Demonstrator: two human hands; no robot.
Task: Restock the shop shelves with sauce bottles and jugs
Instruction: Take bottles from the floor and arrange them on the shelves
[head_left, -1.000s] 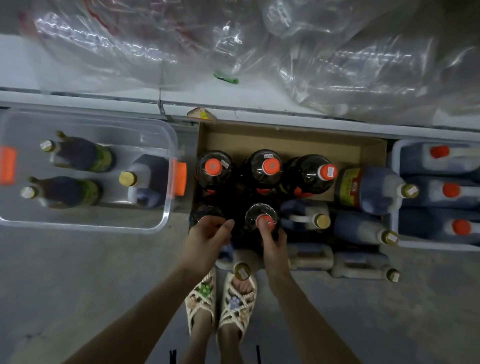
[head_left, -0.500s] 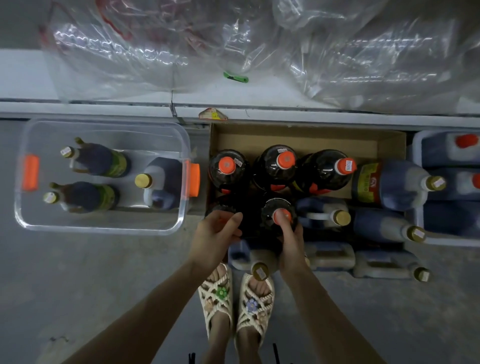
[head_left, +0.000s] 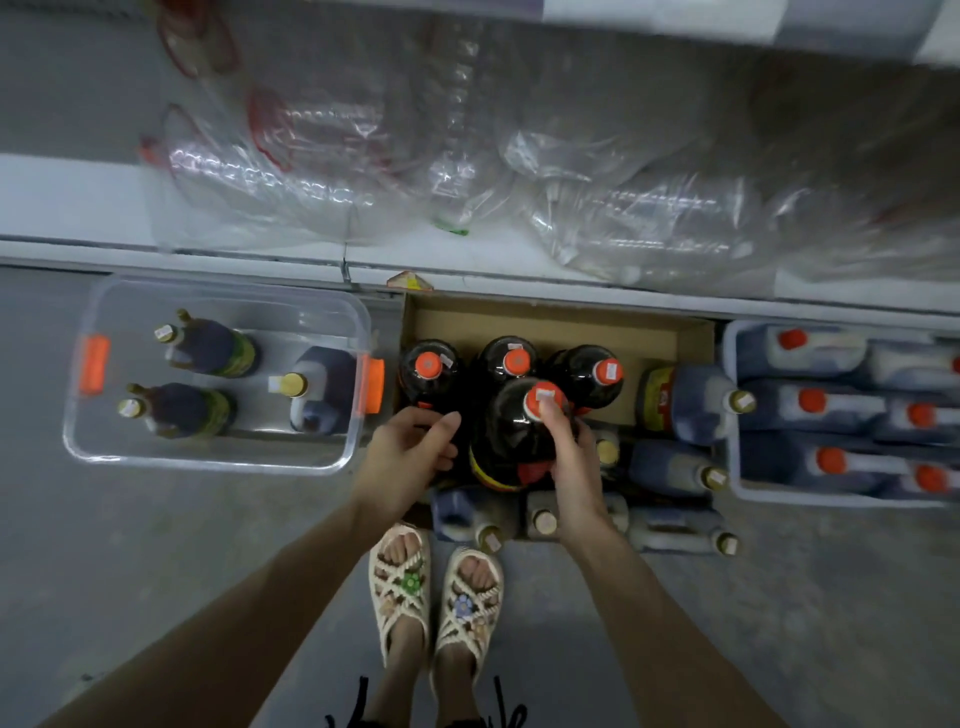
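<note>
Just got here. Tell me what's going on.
A person stands over a cardboard box on the floor beside the bottom shelf. Their right hand grips the neck of a dark orange-capped bottle, which sits higher than the three similar bottles at the back of the box. The left hand is curled over the box's front left corner; what it holds is hidden. Jugs lie to the right and front, and a clear bin on the left holds more.

I am seeing dim, flat, bluish light, with only soft shadows lying on the floor (head_left: 156, 571). Glints are showing on the clear plastic bags (head_left: 291, 171), and the top right corner and the jugs (head_left: 831, 405) at the right edge are smearing into blur.
</note>
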